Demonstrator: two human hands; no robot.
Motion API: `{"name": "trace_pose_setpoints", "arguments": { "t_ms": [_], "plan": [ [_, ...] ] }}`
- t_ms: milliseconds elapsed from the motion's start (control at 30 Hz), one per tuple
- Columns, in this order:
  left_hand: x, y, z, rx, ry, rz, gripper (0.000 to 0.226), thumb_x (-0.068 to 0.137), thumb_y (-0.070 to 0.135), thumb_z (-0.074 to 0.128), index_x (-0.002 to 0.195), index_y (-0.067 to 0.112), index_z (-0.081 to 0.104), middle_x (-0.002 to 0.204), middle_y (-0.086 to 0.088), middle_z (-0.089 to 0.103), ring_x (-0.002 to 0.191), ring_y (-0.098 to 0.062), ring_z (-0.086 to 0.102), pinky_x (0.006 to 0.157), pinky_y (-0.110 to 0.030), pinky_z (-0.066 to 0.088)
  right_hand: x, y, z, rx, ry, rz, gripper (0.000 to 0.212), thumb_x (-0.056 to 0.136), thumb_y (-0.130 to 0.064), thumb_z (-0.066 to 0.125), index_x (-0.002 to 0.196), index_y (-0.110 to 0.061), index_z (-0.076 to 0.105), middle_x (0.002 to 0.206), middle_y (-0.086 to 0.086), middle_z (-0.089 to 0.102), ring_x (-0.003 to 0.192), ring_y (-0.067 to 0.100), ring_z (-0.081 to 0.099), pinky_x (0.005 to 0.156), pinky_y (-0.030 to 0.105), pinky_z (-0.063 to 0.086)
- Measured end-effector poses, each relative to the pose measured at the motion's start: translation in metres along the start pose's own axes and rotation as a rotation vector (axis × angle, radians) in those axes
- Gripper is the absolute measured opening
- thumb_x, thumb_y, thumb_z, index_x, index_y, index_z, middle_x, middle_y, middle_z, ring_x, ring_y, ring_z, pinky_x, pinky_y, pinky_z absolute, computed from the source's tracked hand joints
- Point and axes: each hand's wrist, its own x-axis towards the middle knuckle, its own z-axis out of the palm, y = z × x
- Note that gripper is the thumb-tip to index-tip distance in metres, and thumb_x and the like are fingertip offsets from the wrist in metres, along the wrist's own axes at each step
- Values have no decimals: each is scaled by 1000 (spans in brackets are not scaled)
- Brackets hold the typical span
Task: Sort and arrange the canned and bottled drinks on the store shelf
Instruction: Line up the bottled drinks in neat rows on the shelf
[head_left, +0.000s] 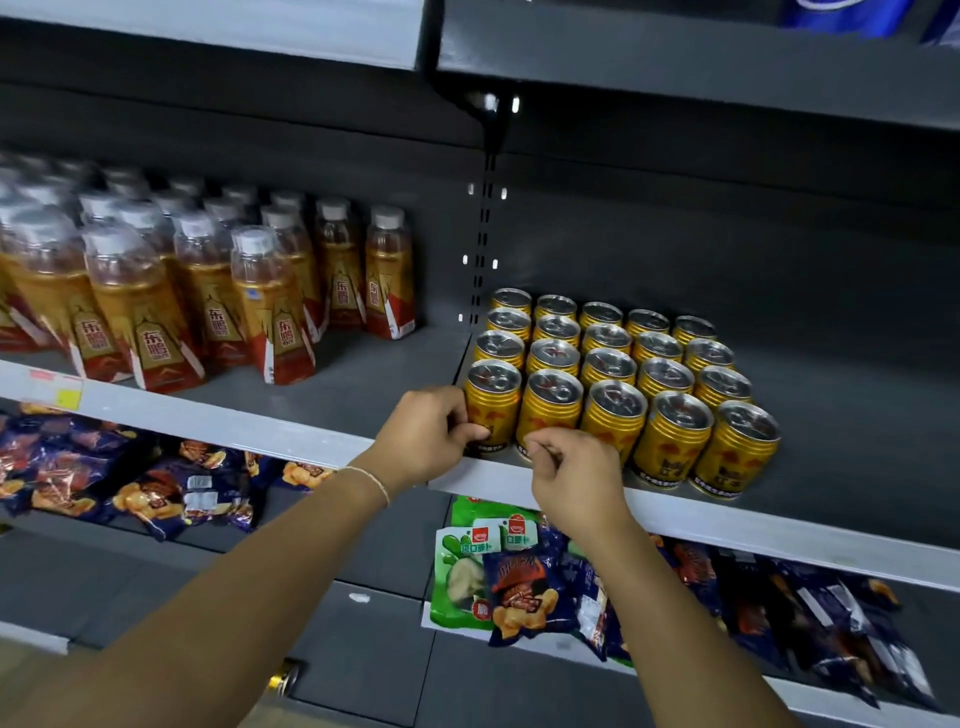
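At the shelf (519, 483) front edge the cans (613, 364) stand packed and touching, so a sideways shove from you could tip the corner can (491, 402) off the lip or skew its row. Your left hand (431, 436) has curled fingers (452, 415) against that can; I cannot tell if they grip. Your right hand (569, 470) is clenched on nothing, just before the next can (553, 402).

Both bare forearms reach up and forward. The left hand (423, 439) curls its fingers against the front-left gold ribbed metal can (493, 402); whether it grips is unclear. The right hand (571, 475), fingers curled round nothing, hovers just right of that can.
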Motion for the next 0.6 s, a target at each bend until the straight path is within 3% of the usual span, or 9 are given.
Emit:
{"name": "trace_pose_setpoints", "arguments": {
  "t_ms": [167, 267, 367, 467, 600],
  "plan": [
    [2, -4, -9, 0, -73, 72, 30, 84, 37, 74, 71, 18, 54, 75, 1, 62, 70, -16, 55, 62, -28, 41, -4, -17, 9, -123, 45, 61, 12, 85, -6, 67, 79, -12, 74, 69, -2, 68, 64, 16, 58, 57, 19, 36],
    [4, -10, -24, 56, -130, 198, 31, 89, 42, 66, 78, 14, 61, 81, -2, 64, 76, -18, 56, 66, -33, 44, -7, -42, 19, -162, 140, 3, 10, 81, -4, 70, 75, -12, 72, 64, -3, 63, 61, 14, 54, 57, 10, 31],
    [3, -30, -45, 61, -120, 236, 30, 96, 42, 54, 88, 16, 66, 88, -3, 67, 82, -20, 58, 71, -35, 46, -12, -73, 38, -89, 195, -72, 11, 78, -3, 74, 83, -12, 75, 73, -3, 70, 66, 9, 63, 63, 14, 44],
    [0, -60, -71, 55, -51, 201, 25, 98, 34, 52, 93, 15, 67, 90, -4, 68, 83, -22, 60, 71, -33, 45, -11, -97, 60, 2, 161, -34, 15, 80, -4, 76, 91, -14, 76, 81, -5, 71, 72, 6, 64, 65, 14, 48],
    [-5, -104, -108, -52, 128, 65, 13, 95, 17, 56, 91, 12, 67, 85, -4, 68, 81, -23, 62, 73, -34, 48, 1, -122, 91, 81, 82, 35, 17, 83, -9, 74, 99, -14, 76, 84, -4, 73, 76, 8, 67, 69, 30, 58]
  ]
}}
